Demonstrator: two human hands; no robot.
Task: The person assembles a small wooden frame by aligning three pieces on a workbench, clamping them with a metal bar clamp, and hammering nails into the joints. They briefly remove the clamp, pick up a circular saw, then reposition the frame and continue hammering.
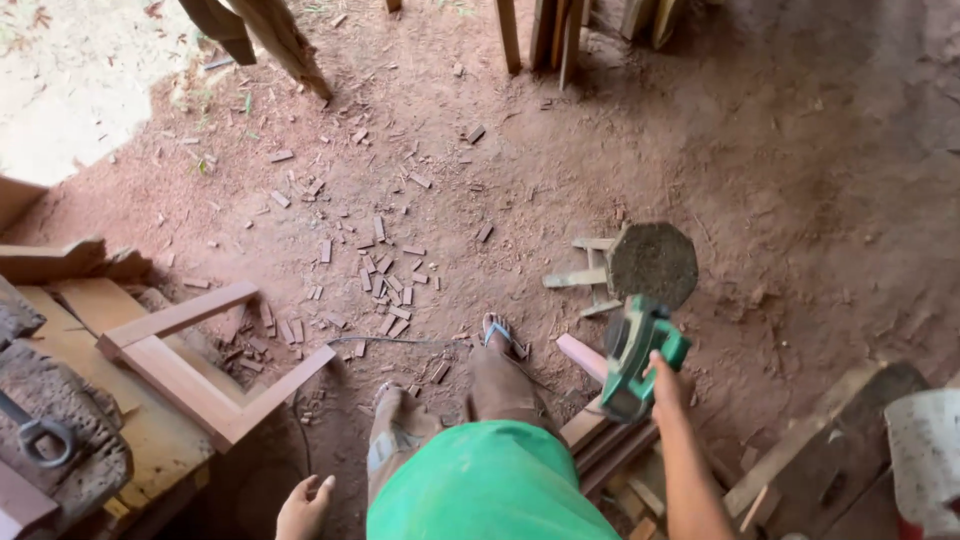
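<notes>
I look down at a red dirt floor. My right hand [668,385] grips a green power tool [636,355] by its handle, held low at my right side above a stack of wooden strips [600,430]. Hanging free at the bottom of the view, my left hand [303,507] has its fingers apart and holds nothing. It is beside the edge of a workbench [150,440]. A reddish wooden frame [200,375] lies on that bench, jutting over its edge. My legs and feet in sandals show between the hands.
Several small wood offcuts [380,270] litter the floor ahead. A small stool with a round dark seat [650,262] stands in front of the tool. Planks [545,35] lean at the far edge. A metal clamp [40,435] sits on the bench at left.
</notes>
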